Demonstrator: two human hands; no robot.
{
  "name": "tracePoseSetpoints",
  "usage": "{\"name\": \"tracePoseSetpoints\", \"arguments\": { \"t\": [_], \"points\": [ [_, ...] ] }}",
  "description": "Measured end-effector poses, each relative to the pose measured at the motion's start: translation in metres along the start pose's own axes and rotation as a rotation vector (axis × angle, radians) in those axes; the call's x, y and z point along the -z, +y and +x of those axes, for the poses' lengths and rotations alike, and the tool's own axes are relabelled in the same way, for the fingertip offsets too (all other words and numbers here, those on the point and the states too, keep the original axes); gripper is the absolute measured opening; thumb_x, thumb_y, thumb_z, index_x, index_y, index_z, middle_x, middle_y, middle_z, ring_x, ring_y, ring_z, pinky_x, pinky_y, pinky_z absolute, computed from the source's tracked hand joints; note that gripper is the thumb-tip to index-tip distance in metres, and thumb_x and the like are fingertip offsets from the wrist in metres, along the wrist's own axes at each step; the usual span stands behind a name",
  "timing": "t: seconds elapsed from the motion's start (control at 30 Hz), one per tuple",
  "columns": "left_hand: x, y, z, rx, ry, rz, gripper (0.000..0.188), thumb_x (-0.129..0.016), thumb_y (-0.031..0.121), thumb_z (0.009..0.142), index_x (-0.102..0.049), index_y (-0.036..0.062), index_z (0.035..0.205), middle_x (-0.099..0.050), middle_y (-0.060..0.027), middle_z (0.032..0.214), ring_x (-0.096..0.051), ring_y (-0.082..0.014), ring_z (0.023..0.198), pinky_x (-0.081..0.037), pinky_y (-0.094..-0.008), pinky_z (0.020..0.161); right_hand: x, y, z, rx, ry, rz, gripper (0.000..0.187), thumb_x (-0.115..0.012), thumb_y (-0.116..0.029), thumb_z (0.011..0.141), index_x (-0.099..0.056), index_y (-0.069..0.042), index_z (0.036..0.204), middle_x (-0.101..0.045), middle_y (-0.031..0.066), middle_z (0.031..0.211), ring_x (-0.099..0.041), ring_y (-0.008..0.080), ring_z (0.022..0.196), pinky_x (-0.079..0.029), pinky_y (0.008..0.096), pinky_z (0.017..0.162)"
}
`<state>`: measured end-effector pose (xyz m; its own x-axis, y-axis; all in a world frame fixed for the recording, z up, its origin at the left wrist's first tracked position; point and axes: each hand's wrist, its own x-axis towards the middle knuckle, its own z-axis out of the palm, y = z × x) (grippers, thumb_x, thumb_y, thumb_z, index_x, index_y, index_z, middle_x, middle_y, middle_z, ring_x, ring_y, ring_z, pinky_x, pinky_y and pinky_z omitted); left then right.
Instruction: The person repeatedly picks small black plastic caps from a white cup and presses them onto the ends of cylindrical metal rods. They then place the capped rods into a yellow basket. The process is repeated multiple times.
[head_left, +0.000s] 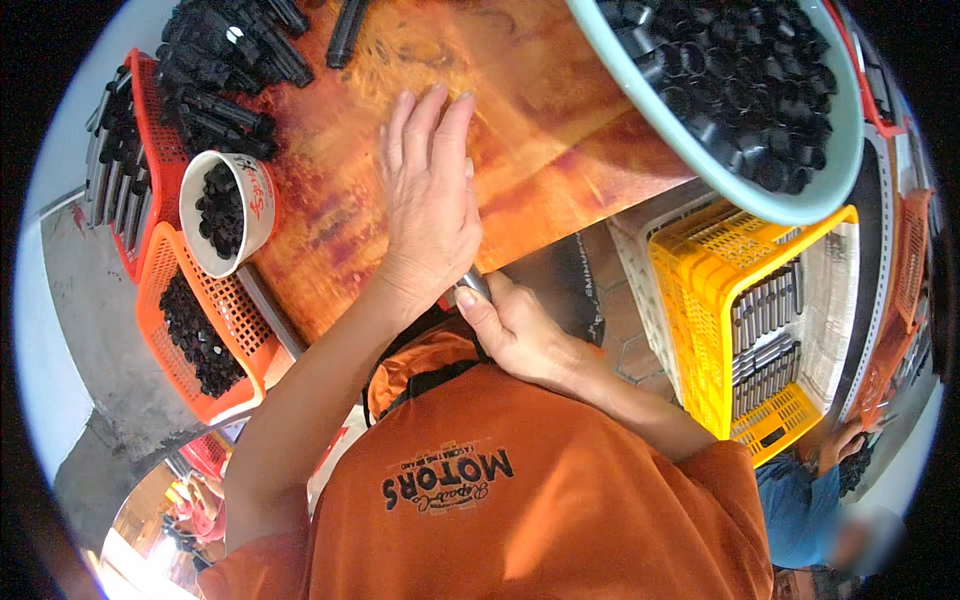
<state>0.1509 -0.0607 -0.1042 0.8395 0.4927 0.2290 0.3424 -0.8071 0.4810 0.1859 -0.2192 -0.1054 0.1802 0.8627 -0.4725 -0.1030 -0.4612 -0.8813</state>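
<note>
My left hand (pixel 430 200) is stretched out flat above the orange-brown tabletop (pixel 330 200), its fingers straight and pointing away from me. Close to the base of that palm, my right hand (pixel 515 325) is closed round a shiny metal tube (pixel 474 284), with the thumb lying along it. Only a short end of the tube shows; the rest is hidden by the right hand and my body. Whether the left palm touches the tube's end I cannot tell.
At the left stand a white cup (pixel 258 215) of small black parts, an orange basket (pixel 250 320) and a red basket (pixel 145 90). Black tubes (pixel 240 50) are heaped at the far left. A pale blue basin (pixel 850 130) of black caps and a yellow crate (pixel 690 290) are at right, near another person (pixel 800 510).
</note>
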Motion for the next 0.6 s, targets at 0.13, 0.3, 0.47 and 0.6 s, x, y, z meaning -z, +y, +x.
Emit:
{"name": "tracePoseSetpoints", "arguments": {
  "t": [0.13, 0.3, 0.47, 0.6],
  "points": [
    [0.003, 0.0, -0.001, 0.015, 0.017, -0.058, 0.053, -0.048, 0.001, 0.084, -0.038, -0.0017, 0.136, -0.035, -0.0236, 0.14, -0.027, -0.0453, 0.132, -0.021, -0.0513, 0.112, -0.002, -0.009, -0.002, -0.042, 0.037, -0.013, 0.051, -0.042, -0.039, 0.1, -0.048, 0.011, 0.09, -0.057, 0.0315, 0.07, -0.062, 0.0476, 0.072, -0.047, 0.0509, 0.062],
    [0.008, -0.007, -0.008, 0.012, 0.064, -0.112, 0.053, -0.05, 0.003, 0.084, -0.036, -0.0035, 0.136, -0.037, -0.0247, 0.139, -0.026, -0.0457, 0.134, -0.021, -0.0513, 0.112, -0.009, -0.017, -0.008, -0.079, 0.036, -0.052, 0.044, -0.043, -0.033, 0.099, -0.046, 0.01, 0.092, -0.056, 0.0329, 0.07, -0.061, 0.0486, 0.072, -0.045, 0.0519, 0.063],
    [0.014, -0.011, -0.016, -0.006, 0.095, -0.158, 0.051, -0.05, 0.009, 0.089, -0.036, -0.0041, 0.136, -0.037, -0.0252, 0.139, -0.026, -0.0456, 0.134, -0.022, -0.0514, 0.111, -0.009, -0.022, -0.011, -0.031, 0.05, -0.177, 0.038, -0.047, -0.029, 0.095, -0.045, 0.009, 0.095, -0.057, 0.0323, 0.068, -0.06, 0.0488, 0.07, -0.045, 0.0528, 0.062],
    [0.017, -0.012, -0.022, 0.069, 0.112, -0.272, 0.049, -0.049, 0.019, 0.095, -0.036, -0.0047, 0.136, -0.037, -0.0258, 0.139, -0.027, -0.0439, 0.135, -0.023, -0.0503, 0.111, -0.008, -0.024, -0.018, 0.095, 0.162, -0.306, 0.038, -0.052, -0.03, 0.093, -0.046, 0.007, 0.096, -0.058, 0.0307, 0.066, -0.06, 0.0491, 0.068, -0.047, 0.0529, 0.062]
  ]
}}
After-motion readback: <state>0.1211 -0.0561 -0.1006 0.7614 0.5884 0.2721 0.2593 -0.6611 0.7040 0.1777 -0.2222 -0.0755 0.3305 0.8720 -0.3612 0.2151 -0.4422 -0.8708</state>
